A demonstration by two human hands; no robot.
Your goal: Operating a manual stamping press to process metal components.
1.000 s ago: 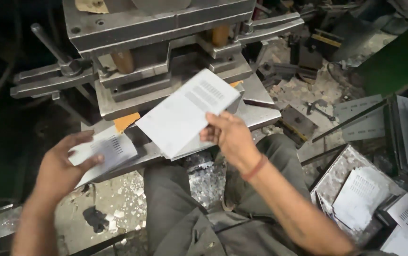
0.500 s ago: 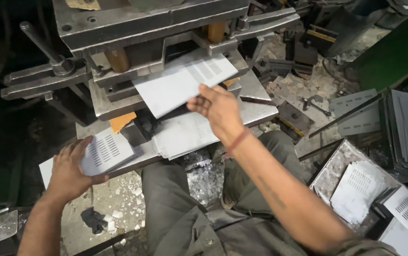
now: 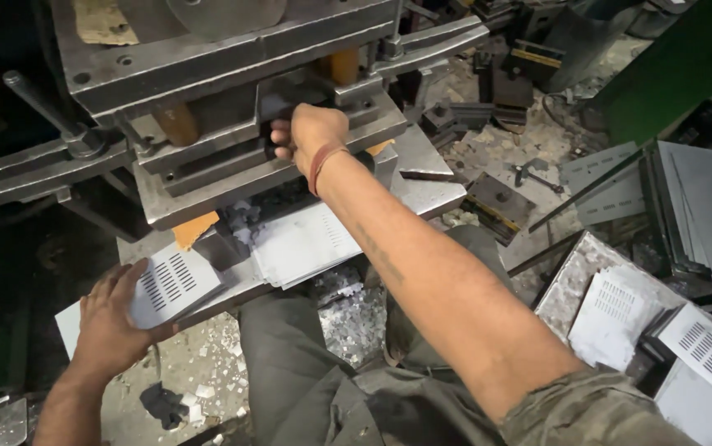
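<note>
Because the person sits close against the machine, their grey trousers (image 3: 290, 372) fill the bottom of the view, with small metal offcuts (image 3: 347, 314) scattered on the floor between the knees, right under the front edge where waste would drop. The left hand (image 3: 112, 318) lies flat, fingers spread, on a slotted metal sheet (image 3: 170, 281) at the near left edge of the desk (image 3: 430, 194), pressing rather than gripping, which keeps the finished piece from sliding off. Just beside it, a small stack of plain metal sheets (image 3: 302, 244) rests in front of the die, near enough to be fed without stretching. Farther in, the right hand (image 3: 310, 132) reaches across the stack into the gap of the punch press (image 3: 232, 58); its fingers are curled at the die opening, but whether they grip a sheet there I cannot tell, since the gap is dark and the hand hides it. A long lever (image 3: 42, 107) juts out at the left of the press. Off to the right, a metal tray (image 3: 571, 285) holds more slotted sheets (image 3: 620, 314), and plain panels (image 3: 711, 215) are stacked beyond it, apart from the press.
</note>
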